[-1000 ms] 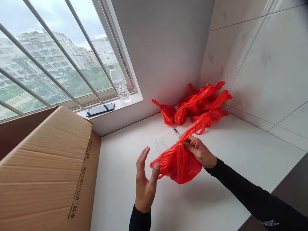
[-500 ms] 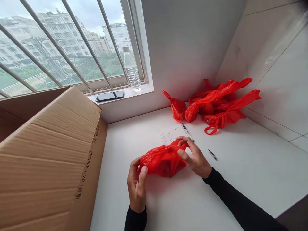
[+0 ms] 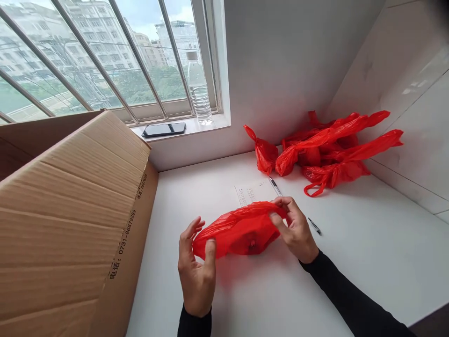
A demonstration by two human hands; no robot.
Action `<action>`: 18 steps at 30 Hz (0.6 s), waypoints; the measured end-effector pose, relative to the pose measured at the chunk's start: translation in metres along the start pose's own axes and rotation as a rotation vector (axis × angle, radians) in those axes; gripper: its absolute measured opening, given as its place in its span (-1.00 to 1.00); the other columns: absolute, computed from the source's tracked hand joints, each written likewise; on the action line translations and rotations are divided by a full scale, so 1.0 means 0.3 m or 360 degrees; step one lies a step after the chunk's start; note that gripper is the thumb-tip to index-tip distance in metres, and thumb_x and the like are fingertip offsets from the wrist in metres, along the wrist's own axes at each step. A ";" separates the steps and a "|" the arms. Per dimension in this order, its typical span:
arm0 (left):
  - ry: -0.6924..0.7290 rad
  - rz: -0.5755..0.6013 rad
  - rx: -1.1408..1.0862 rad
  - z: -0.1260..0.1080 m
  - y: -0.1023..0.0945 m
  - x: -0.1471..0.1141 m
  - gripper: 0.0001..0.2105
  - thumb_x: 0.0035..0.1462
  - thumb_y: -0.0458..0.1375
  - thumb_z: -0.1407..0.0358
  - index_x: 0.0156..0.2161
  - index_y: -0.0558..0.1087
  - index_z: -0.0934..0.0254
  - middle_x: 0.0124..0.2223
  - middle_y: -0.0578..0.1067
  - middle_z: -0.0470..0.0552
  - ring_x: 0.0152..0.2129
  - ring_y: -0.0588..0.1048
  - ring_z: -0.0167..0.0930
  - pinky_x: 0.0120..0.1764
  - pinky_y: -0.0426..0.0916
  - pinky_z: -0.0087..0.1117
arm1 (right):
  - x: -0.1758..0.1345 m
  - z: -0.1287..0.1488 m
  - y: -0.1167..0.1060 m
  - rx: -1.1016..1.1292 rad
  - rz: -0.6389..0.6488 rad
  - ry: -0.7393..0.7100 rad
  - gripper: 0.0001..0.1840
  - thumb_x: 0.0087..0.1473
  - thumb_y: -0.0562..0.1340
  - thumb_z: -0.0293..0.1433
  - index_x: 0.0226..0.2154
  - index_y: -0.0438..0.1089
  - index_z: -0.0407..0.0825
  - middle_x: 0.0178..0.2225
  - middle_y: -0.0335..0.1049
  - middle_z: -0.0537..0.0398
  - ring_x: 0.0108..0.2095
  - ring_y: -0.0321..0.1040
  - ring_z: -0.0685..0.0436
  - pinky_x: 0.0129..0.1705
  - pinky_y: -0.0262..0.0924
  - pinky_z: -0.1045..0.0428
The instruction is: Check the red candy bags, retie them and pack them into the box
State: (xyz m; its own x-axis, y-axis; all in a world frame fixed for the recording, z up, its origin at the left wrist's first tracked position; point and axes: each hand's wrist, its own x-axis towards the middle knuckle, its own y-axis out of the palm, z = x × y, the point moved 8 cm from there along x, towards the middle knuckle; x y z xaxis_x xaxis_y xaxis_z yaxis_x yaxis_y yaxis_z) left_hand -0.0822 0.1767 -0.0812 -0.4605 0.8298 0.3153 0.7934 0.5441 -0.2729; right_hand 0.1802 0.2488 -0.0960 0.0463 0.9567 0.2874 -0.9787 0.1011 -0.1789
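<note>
A red plastic bag (image 3: 238,229) is spread wide between my hands above the white table, with a dark shape showing through its lower part. At its left end, my left hand (image 3: 197,271) holds the plastic between thumb and fingers, some fingertips raised off it. My right hand (image 3: 298,229) grips the right end, the thumb in front and the fingers behind the rim. Partly covered by the bag is a sheet of paper (image 3: 261,189) with writing. A pen (image 3: 275,186) lies across the paper's right side, and a second pen (image 3: 315,226) is beside my right wrist.
Several tied red bags (image 3: 326,150) are heaped against the back wall. A large cardboard box (image 3: 80,206) fills the left side. On the windowsill are a phone (image 3: 163,129) and a clear water bottle (image 3: 199,93). The white table (image 3: 379,238) ends at the lower right.
My hands have moved apart, drawing the bag wider and flatter. Some left fingertips have lifted off the plastic. The camera view has shifted slightly.
</note>
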 end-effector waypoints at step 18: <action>0.0081 0.0091 0.0200 -0.240 0.011 0.048 -0.84 0.21 0.26 0.11 -0.20 0.56 0.11 -0.26 0.50 -0.09 -0.32 0.46 -0.41 -0.23 0.37 -0.38 | -0.102 0.365 -0.055 -0.0174 -0.0317 -0.1173 -0.48 0.10 0.25 -0.61 0.08 0.27 0.10 -0.16 0.34 0.09 -0.13 0.35 -0.14 -0.04 0.34 -0.14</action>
State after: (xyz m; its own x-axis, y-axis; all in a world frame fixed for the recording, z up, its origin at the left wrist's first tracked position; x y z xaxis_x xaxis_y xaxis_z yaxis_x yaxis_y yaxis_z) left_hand -0.0577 0.1816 -0.0122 -0.3928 0.8541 0.3409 0.7600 0.5102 -0.4026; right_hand 0.1731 0.1880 0.0012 0.0366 0.4922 0.8697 -0.9388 0.3153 -0.1390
